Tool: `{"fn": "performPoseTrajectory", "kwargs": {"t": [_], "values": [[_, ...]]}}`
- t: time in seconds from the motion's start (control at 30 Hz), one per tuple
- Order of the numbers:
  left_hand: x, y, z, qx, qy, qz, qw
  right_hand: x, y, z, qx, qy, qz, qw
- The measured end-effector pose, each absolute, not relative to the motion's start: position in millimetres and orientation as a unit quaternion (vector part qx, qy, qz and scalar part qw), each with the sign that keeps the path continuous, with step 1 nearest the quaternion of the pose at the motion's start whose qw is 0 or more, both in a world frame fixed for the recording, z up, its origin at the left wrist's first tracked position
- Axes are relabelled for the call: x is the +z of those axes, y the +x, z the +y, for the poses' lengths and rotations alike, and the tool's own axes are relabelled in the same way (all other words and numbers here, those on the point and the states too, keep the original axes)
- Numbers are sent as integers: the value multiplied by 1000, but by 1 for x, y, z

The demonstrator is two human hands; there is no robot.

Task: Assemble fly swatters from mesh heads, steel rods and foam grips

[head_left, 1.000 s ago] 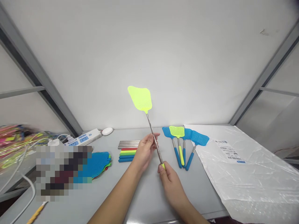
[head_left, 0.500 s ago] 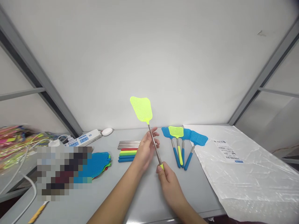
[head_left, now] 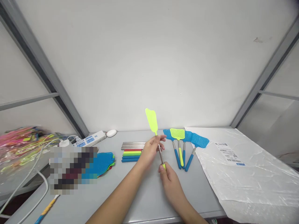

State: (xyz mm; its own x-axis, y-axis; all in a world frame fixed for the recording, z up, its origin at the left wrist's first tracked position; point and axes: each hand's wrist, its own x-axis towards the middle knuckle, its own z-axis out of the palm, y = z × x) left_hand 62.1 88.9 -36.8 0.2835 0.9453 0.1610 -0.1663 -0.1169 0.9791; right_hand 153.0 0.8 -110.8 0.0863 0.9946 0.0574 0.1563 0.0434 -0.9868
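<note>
A yellow-green fly swatter (head_left: 152, 120) with a metal telescopic shaft is held upright, tilted slightly left, its perforated head turned partly edge-on. My left hand (head_left: 150, 150) grips the shaft just under the head, thumb and forefinger closed on it, other fingers curled loosely. Lower down, my right hand (head_left: 170, 179) is closed around the yellow-green grip, most of which it hides. Behind my left hand lie several metal tubes (head_left: 133, 145) and a row of colored grips (head_left: 131, 157), partly covered by it. To the right rest several fly swatters, blue (head_left: 200, 140) and yellow-green (head_left: 177, 134).
A white plastic mailer (head_left: 233, 174) covers the table's right side. At left are a stack of blue swatter heads (head_left: 102, 163), a blurred-out patch, a power strip (head_left: 93, 138), a white mouse (head_left: 111, 133), cables and bagged colorful items (head_left: 25, 143). A wall stands behind.
My left hand has slid up the shaft to just below the swatter head and closed there. The exposed shaft looks shorter, and the head has turned more edge-on and sits lower.
</note>
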Motion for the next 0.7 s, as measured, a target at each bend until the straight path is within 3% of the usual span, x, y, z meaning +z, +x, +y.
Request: {"fn": "performPoseTrajectory", "kwargs": {"t": [0.1, 0.43, 0.63, 0.7], "values": [[-34, 74, 96, 532, 541, 342, 555, -109, 152, -2, 400, -557, -536, 493], [-60, 65, 77, 382, 599, 299, 637, -106, 154, 0, 391, -558, -521, 514], [-49, 60, 90, 580, 400, 299, 644, -104, 152, -3, 404, -561, -549, 469], [-46, 59, 90, 589, 390, 301, 641, -105, 153, -4, 413, -565, -544, 463]]}}
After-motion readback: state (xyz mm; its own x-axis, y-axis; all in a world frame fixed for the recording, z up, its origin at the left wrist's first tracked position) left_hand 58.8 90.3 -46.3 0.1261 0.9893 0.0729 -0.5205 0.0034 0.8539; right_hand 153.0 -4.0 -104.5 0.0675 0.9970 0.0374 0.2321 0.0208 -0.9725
